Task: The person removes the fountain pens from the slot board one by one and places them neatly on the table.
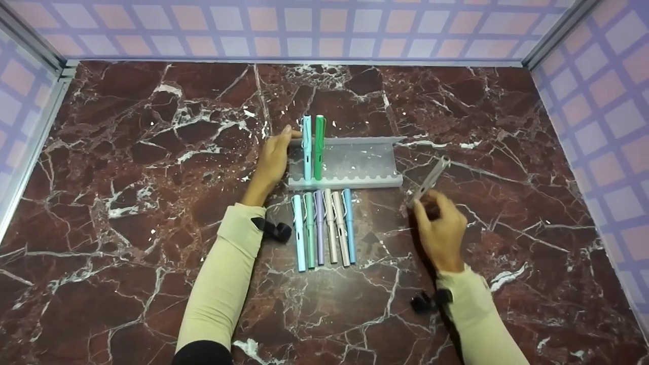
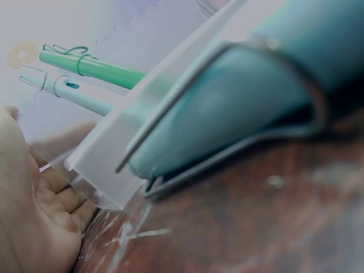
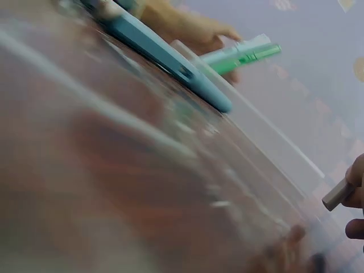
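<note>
A clear pen stand (image 1: pixel 361 158) with a scalloped front edge stands mid-table. My left hand (image 1: pixel 274 158) holds its left end; in the left wrist view the fingers (image 2: pixel 62 196) show through the clear plastic. Two capped pens lean upright in the leftmost slots: a light blue pen (image 1: pixel 307 149) and a green pen (image 1: pixel 319 149). To the right of the stand, my right hand (image 1: pixel 442 227) grips a grey pen (image 1: pixel 434 175) near its lower end, tilted and apart from the stand. In the right wrist view only the tip of that grey pen (image 3: pixel 336 196) and some fingers show.
Several pens lie side by side in front of the stand: a pale blue pen (image 1: pixel 299 235), a muted green pen (image 1: pixel 310 233), a purple pen (image 1: pixel 319 230), two beige-grey pens (image 1: pixel 331 230) and a blue pen (image 1: pixel 350 230). Patterned panels (image 1: pixel 299 30) border the marbled table (image 1: pixel 152 284).
</note>
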A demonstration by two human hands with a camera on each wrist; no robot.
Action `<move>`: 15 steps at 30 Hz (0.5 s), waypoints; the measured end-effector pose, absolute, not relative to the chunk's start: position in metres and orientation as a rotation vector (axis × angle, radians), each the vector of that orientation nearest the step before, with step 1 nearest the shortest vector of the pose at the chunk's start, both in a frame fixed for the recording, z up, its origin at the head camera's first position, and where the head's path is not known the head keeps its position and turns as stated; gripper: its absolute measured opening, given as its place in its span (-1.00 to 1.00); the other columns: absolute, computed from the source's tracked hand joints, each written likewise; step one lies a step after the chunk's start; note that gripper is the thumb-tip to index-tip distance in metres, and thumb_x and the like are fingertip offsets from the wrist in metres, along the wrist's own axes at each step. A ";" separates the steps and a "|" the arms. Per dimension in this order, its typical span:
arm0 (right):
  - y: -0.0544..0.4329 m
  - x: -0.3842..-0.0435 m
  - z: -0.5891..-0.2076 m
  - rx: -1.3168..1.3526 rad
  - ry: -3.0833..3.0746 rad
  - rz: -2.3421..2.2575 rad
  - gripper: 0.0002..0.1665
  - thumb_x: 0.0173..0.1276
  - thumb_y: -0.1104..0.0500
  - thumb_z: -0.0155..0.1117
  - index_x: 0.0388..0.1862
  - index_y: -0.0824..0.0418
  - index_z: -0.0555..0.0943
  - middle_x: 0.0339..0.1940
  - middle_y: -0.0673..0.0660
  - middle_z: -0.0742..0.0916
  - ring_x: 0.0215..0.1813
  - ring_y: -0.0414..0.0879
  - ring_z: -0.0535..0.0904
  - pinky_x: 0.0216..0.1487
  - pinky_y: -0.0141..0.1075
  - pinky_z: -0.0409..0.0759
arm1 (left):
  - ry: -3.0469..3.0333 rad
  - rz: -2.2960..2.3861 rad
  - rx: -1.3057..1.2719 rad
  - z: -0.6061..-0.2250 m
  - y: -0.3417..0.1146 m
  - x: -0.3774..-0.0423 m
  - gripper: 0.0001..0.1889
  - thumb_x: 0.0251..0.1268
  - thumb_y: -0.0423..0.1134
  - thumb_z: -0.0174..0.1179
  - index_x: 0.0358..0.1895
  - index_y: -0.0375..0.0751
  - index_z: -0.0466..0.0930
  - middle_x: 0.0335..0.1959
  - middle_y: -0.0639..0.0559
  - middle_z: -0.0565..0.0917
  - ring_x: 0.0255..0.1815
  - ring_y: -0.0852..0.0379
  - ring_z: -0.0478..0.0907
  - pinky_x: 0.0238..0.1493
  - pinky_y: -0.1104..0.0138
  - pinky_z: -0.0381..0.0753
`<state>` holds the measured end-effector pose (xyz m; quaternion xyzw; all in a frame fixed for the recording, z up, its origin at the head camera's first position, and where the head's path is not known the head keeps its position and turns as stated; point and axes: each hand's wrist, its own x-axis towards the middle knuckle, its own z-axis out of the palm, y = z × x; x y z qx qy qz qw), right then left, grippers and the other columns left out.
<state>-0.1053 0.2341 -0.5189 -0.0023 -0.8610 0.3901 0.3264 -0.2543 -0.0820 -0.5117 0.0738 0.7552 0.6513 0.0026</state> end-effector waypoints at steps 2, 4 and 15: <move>0.233 -0.098 -0.520 0.012 -2.268 1.025 -0.81 0.18 0.35 0.48 -0.22 0.36 0.70 -0.42 0.19 0.77 -0.45 0.00 0.64 -0.33 -0.51 0.56 | 2.341 2.050 0.218 -0.512 -0.083 -0.254 -0.45 0.66 -0.04 -0.28 0.08 -0.39 0.63 -0.04 -0.30 0.71 -0.12 -0.14 0.62 -0.04 0.20 0.60; 0.232 -0.095 -0.520 0.015 -2.278 1.018 -0.81 0.17 0.33 0.49 -0.22 0.34 0.71 -0.41 0.16 0.78 -0.43 -0.02 0.65 -0.29 -0.53 0.54 | 2.340 2.051 0.208 -0.512 -0.084 -0.254 -0.46 0.66 -0.03 -0.27 0.08 -0.38 0.63 -0.05 -0.30 0.70 -0.16 -0.12 0.62 -0.09 0.23 0.60; 0.208 -0.105 -0.522 0.155 -2.291 1.135 -0.84 0.18 0.39 0.48 -0.27 0.35 0.69 -0.38 0.17 0.81 -0.42 0.00 0.72 -0.30 -0.37 0.67 | 2.364 2.052 0.237 -0.512 -0.082 -0.254 -0.46 0.65 -0.08 -0.28 0.04 -0.41 0.65 -0.08 -0.31 0.72 -0.15 -0.08 0.63 -0.06 0.26 0.59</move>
